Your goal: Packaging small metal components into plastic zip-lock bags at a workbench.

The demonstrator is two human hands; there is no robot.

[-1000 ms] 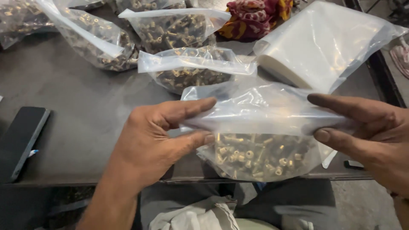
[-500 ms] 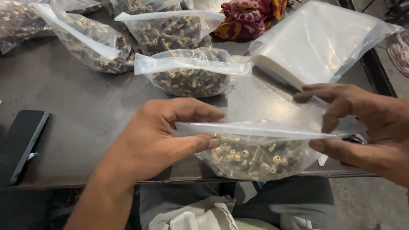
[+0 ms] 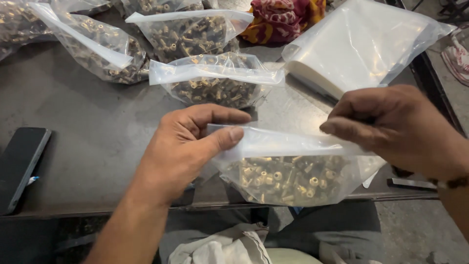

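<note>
The left hand (image 3: 183,146) pinches the top strip of a clear plastic bag (image 3: 293,168) between thumb and fingers, at its left end. The right hand (image 3: 395,129) is closed on the same strip at the right end, fingers curled over it. The bag hangs between the two hands at the near edge of the dark desk (image 3: 97,132), its lower half filled with small brass fittings (image 3: 288,178). Beyond it on the desk lie three more filled bags that I can count clearly (image 3: 217,80) (image 3: 193,32) (image 3: 95,46); there may be others at the far left edge, cut off. A stack of empty clear bags (image 3: 361,44) sits to the right, a patterned red cloth (image 3: 286,19) behind, and one black phone (image 3: 19,166) on the left.
</note>
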